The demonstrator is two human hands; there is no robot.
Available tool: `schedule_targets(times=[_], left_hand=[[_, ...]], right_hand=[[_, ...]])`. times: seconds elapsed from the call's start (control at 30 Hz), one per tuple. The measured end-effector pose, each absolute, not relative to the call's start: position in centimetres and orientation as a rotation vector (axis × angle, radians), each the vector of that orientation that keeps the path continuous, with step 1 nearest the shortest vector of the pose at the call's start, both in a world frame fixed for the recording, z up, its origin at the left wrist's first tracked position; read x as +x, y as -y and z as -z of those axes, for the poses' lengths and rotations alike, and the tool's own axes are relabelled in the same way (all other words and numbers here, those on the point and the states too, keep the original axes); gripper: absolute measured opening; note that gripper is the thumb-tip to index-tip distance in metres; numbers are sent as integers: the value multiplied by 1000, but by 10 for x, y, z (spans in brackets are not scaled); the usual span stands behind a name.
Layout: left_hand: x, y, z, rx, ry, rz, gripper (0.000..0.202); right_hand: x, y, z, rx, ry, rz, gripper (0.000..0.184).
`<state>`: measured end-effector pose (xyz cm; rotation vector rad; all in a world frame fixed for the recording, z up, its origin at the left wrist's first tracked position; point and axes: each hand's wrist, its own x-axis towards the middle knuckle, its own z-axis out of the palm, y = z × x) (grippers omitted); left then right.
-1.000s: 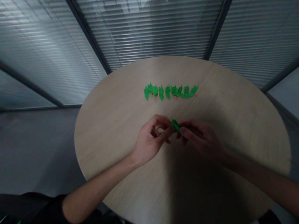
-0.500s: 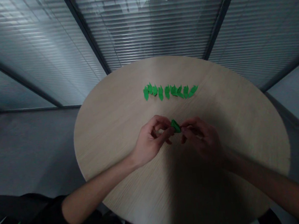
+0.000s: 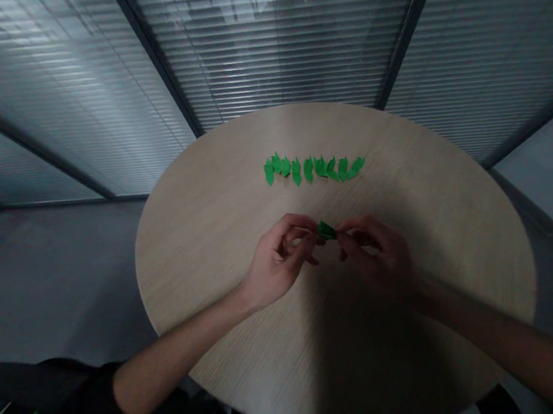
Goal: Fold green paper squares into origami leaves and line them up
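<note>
The left hand [image 3: 276, 261] and right hand [image 3: 382, 254] are holding a folded green paper piece [image 3: 326, 230] between them, each grip pinching narrowly, over the worktop [image 3: 199, 236]; if they are pulling unevenly, it could tear.

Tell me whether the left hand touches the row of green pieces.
No, bare tabletop separates the left hand from the row.

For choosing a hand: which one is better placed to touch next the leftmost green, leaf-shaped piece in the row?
Probably the left hand: it is nearer the leftmost leaf-shaped piece, below it in the picture. The right hand lies farther right. Both have fingertips at a small, folded green piece.
</note>
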<state>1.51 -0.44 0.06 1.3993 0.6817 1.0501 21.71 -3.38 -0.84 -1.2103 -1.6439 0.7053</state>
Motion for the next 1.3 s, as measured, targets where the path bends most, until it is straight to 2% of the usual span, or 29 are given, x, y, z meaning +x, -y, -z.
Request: schedule_targets(times=[0.67, 1.03, 1.3], left_hand=[[10, 7, 2, 1709, -905, -1048, 9], [9, 7, -2, 1762, -880, -1025, 10], [11, 6, -2, 1593, -806, -946, 17]], right_hand=[[218, 34, 12, -1100, 1721, -764, 11], [215, 31, 0, -1159, 1492, -1151, 19], [215, 32, -4, -1076, 1411, -1236, 11]])
